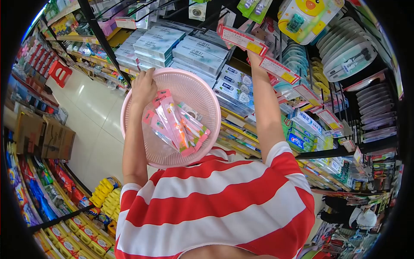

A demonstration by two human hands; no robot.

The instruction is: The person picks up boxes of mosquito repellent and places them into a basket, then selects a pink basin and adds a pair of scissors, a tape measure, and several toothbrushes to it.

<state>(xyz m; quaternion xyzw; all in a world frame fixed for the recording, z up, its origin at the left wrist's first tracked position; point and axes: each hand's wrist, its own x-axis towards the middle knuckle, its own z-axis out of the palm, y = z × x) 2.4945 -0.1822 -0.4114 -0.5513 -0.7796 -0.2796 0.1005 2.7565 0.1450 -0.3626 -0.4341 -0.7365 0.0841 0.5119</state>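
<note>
My left hand (144,85) grips the rim of a round pink plastic basket (212,96), held in front of my striped shirt. Inside it lie several pink toothbrush packs (176,124). My right arm reaches up to the shelf rack, where my right hand (254,59) goes behind red-edged price tags (244,39) on the hooks. Its fingers are hidden there. Close by hang packs on hooks, and boxes of toothpaste (234,86) stand below my right forearm.
White-and-teal boxes (159,39) are stacked on the shelf behind the basket. Clear-fronted hanging packs (351,56) fill the right rack. Cardboard boxes (58,137) and a red stool (60,74) stand along the tiled aisle (92,110) at left. Yellow packs (105,194) sit at lower left.
</note>
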